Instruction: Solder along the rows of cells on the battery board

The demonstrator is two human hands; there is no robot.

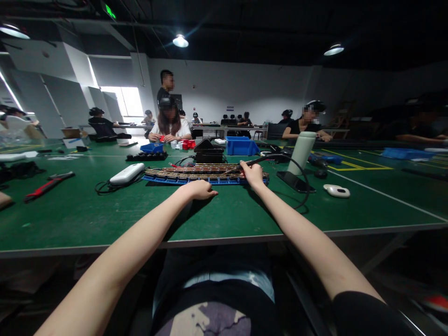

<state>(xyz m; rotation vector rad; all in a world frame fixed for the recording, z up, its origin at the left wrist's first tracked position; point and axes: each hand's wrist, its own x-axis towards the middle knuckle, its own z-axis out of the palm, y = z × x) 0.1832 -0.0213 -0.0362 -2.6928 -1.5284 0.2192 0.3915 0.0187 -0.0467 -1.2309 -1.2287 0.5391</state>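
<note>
In front of me a blue rack (164, 178) carries rows of thin gold-brown strips (196, 171), lying lengthwise from left to right. My right hand (253, 175) is closed around a soldering iron (238, 168) at the rack's right end. The iron's thin tip points left, over the strips, and a black cable (308, 179) loops away behind my hand. My left hand (199, 189) rests at the rack's front edge, its fingers curled under. What those fingers hold, if anything, is hidden.
A white power bank (127, 173) with a black cable lies left, red-handled pliers (49, 185) farther left. To the right stand a pale green bottle (301, 153), a dark phone (296, 182) and a white case (336, 191). Behind are a blue bin (241, 146) and a co-worker (170, 123).
</note>
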